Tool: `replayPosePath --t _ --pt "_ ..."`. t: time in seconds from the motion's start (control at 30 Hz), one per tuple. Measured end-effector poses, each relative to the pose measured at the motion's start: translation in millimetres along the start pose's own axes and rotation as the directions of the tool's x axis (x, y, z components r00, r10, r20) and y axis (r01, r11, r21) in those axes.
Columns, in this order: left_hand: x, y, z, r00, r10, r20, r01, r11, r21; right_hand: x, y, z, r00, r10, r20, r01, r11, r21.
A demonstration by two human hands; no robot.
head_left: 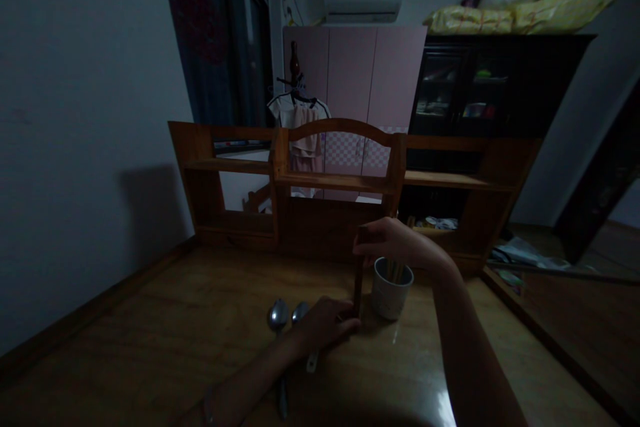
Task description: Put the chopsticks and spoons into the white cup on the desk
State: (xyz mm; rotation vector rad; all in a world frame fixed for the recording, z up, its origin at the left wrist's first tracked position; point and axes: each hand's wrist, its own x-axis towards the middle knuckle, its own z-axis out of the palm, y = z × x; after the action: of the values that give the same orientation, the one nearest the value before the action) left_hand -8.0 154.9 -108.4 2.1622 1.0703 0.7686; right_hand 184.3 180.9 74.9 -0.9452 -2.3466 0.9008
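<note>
My right hand (387,240) closes around the top of an upright bundle of dark brown chopsticks (359,280). At the lower end my left hand (327,323) is closed on the same chopsticks, just above the tabletop. To their right stands a white cup (389,299) with several light wooden chopsticks (396,272) in it, partly behind my right hand. Left of my left hand lies a metal spoon (278,315). A second spoon (300,311) is partly hidden under that hand; a pale handle end (312,363) shows below it.
The wooden table (210,307) meets a white wall (90,147) on the left. A wooden shelf rack (340,181) stands along its back edge. Behind it are hanging clothes (305,130), a pink wardrobe (350,73) and a dark cabinet (540,87). The light is dim.
</note>
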Motion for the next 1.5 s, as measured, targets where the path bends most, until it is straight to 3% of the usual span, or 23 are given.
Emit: replayPosePath --t 0.93,1.2,1.37,1.5 --pt "0 3 -1 1.0 -0.022 0.012 0.022 1.0 0.003 0 1 -1 1.0 0.006 0.003 -0.006 1.0 0.004" --pt "1 0 -2 1.0 -0.027 0.015 0.027 1.0 -0.003 2 6 1 0.997 0.01 0.074 -0.011 1.0 0.01" --pt "0 0 -2 0.999 -0.03 0.027 0.032 0.998 -0.053 2 1 2 0.996 -0.019 0.083 0.021 0.999 -0.024" --pt "-2 5 -7 0.998 -0.059 -0.004 0.057 0.981 -0.185 -11 -11 -8 0.998 -0.057 0.002 0.057 0.998 -0.017"
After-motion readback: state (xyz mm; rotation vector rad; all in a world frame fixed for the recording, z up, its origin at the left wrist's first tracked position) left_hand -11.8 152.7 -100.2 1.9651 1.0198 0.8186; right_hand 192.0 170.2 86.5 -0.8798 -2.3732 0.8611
